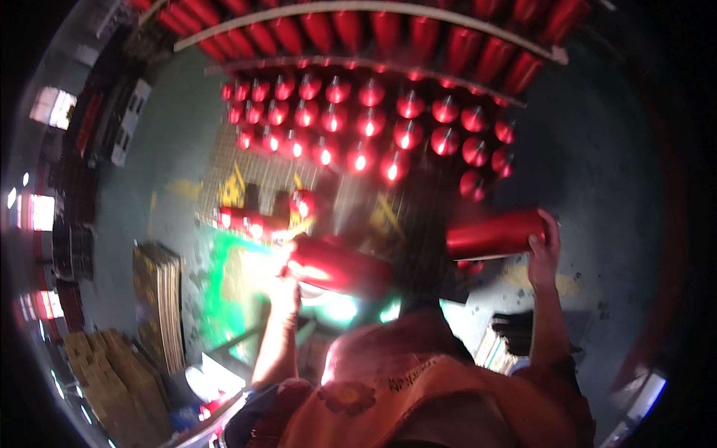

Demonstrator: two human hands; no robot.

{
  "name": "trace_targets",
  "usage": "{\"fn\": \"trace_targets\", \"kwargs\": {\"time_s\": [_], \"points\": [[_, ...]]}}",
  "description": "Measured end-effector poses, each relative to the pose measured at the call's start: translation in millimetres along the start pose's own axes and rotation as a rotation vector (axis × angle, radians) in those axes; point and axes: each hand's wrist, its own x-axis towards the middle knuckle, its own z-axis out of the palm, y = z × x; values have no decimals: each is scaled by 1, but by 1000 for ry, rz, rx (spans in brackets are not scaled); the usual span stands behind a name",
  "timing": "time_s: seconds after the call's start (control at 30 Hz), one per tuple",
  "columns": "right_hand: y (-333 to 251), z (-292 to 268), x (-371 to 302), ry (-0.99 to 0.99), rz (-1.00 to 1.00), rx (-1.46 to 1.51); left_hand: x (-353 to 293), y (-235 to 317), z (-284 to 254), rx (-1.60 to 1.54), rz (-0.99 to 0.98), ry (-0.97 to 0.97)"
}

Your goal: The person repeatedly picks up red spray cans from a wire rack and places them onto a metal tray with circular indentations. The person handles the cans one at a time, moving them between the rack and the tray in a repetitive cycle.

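My left hand [288, 261] grips the end of a shiny red metal cylinder [343, 267], shaped like a fire extinguisher body, which lies nearly level in front of me and is blurred. Out to the right, my right hand [547, 239] is closed round the end of a second red cylinder [494, 233], its other end pointing left. Beyond both hands, rows of similar red cylinders [371, 123] with narrow metal necks stand upright on a brown slatted board [343, 198]. A few more cylinders [254, 224] are at the board's near left.
Farther off, more red cylinders [351, 31] are stacked in tiers between pale strips [358, 6]. Stacked flat boards [159, 306] and brown cardboard [116, 381] are at left. Dark stacked sheets [515, 334] are near my right forearm. Bright green [224, 295] shows below my left hand.
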Motion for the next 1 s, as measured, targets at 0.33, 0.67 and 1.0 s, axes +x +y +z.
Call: {"fn": "trace_targets", "kwargs": {"time_s": [0.33,0.67,1.0], "points": [[146,323,-174,-675,839,744,-106,-126,-279,744,211,80],[277,498,-274,-259,1839,1840,-105,-225,-345,-1262,-376,18],[256,514,-283,-723,1185,1292,-98,-251,-376,-1179,-393,17]]}}
